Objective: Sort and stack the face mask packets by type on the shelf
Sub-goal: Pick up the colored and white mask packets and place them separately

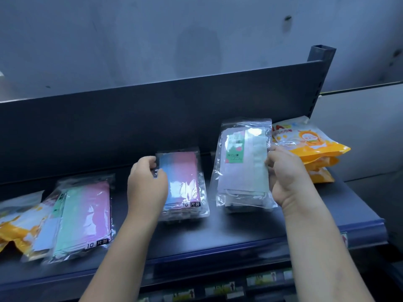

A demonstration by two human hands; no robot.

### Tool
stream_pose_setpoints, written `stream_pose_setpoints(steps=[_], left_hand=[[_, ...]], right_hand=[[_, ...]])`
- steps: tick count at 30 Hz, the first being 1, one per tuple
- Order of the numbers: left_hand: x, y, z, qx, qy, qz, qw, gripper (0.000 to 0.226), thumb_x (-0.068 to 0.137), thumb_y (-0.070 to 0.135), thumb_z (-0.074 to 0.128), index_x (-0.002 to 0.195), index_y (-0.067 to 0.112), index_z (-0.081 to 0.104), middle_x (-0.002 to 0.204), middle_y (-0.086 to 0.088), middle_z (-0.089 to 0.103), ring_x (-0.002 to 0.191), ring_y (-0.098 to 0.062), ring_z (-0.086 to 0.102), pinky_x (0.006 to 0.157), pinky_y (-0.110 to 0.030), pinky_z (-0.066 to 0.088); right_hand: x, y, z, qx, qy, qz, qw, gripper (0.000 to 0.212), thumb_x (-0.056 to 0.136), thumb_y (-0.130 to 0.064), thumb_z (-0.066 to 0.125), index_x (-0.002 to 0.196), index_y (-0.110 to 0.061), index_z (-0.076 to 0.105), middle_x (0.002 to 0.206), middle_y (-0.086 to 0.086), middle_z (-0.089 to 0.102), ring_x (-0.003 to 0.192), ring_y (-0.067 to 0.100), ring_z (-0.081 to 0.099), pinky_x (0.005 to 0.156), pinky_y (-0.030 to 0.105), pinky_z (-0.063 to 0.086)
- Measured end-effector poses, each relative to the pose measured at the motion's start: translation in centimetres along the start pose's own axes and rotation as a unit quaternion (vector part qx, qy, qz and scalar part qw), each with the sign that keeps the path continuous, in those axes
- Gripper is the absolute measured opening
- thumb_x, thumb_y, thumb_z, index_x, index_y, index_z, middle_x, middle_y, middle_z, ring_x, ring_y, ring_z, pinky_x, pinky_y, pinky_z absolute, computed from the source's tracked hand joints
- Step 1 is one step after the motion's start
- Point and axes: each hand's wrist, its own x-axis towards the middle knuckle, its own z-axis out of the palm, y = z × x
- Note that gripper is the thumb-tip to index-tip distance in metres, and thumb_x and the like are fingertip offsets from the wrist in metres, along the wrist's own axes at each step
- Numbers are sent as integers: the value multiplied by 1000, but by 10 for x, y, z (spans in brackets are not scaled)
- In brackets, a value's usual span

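Note:
A dark shelf [250, 232] carries several face mask packets. My left hand [147, 182] grips the left edge of a clear packet of blue-and-pink masks [183, 184], which lies on a small stack at the shelf's middle. My right hand [287, 175] holds the right edge of a clear packet of pale lilac-and-green masks with a green label [242, 166], tilted up on top of another stack. At the left lies a green-and-pink packet [85, 216] over mixed packets. Orange cartoon packets [309, 144] are stacked at the far right.
More orange and white packets [17, 227] lie jumbled at the far left edge. A dark back panel [152, 110] rises behind the shelf, with an upright post [320, 62] at the right. Price tags [218, 289] line a lower shelf rail.

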Motion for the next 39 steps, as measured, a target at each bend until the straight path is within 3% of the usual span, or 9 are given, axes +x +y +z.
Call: stream_pose_setpoints(steps=[3, 9, 14, 20, 24, 28, 31, 36, 39], left_hand=[[-12, 19, 9, 12, -23, 78, 997, 37, 94, 9, 57, 130, 16, 63, 123, 0, 66, 116, -24, 60, 103, -44, 49], [-39, 49, 21, -31, -86, 91, 992, 26, 98, 12, 58, 120, 21, 69, 116, 12, 69, 115, -12, 61, 101, -32, 48], [-74, 75, 44, -121, -192, 12, 974, 22, 97, 21, 64, 113, 35, 63, 108, 24, 64, 83, 10, 63, 73, -14, 49], [-77, 71, 57, -162, -209, -40, 964, 43, 85, 6, 67, 118, 35, 63, 116, 14, 66, 77, -11, 67, 62, -19, 49], [-82, 62, 76, -104, -204, -1, 973, 49, 81, 9, 62, 123, 35, 66, 120, -2, 65, 93, -17, 70, 83, -32, 59], [-88, 55, 93, -25, -196, 53, 979, 47, 88, 3, 63, 133, 16, 65, 136, 2, 49, 108, 17, 48, 93, -3, 35], [-94, 52, 98, -15, -200, 51, 978, 32, 94, 5, 59, 124, 11, 68, 133, 3, 46, 116, -14, 56, 99, -21, 40], [-93, 47, 102, 60, -199, 73, 975, 21, 93, 8, 58, 112, 7, 69, 139, -4, 51, 126, -24, 52, 98, -27, 36], [-95, 45, 107, 126, -211, 90, 965, 18, 93, 20, 58, 100, 5, 66, 128, -15, 59, 121, -37, 48, 102, -42, 40]], right_hand=[[-2, -4, -5, 7, 11, -8, 1000, 43, 74, 10, 37, 98, -6, 69, 90, 20, 66, 79, 35, 61, 72, 48, 54], [-9, -6, -17, 3, 32, -4, 999, 44, 86, 19, 35, 91, -6, 72, 78, 10, 75, 65, 25, 70, 52, 31, 61], [-6, -5, -23, -1, 15, 23, 1000, 43, 90, 18, 46, 116, -7, 70, 89, 15, 78, 62, 21, 75, 52, 31, 59], [-5, -4, -28, -89, 25, -13, 996, 43, 92, 9, 55, 114, -24, 70, 97, 15, 79, 76, 28, 78, 60, 39, 63], [-9, 0, -23, -318, 68, -103, 940, 31, 78, -3, 53, 96, -21, 72, 101, 14, 76, 88, 41, 68, 68, 42, 55], [-18, -1, -15, -469, 82, -120, 871, 10, 81, -7, 56, 73, -9, 49, 74, 11, 52, 63, 27, 42, 53, 33, 26], [-21, -2, -9, -516, 37, -84, 852, 17, 91, -20, 57, 77, -13, 50, 78, 4, 51, 73, 28, 50, 55, 34, 35], [-20, 3, -8, -543, -72, 15, 836, 46, 99, -41, 56, 137, -15, 60, 138, 9, 60, 118, 28, 60, 79, 33, 44], [-16, 12, -12, -540, -84, 27, 837, 23, 98, -43, 55, 83, -25, 50, 92, -2, 50, 76, 16, 51, 59, 31, 35]])
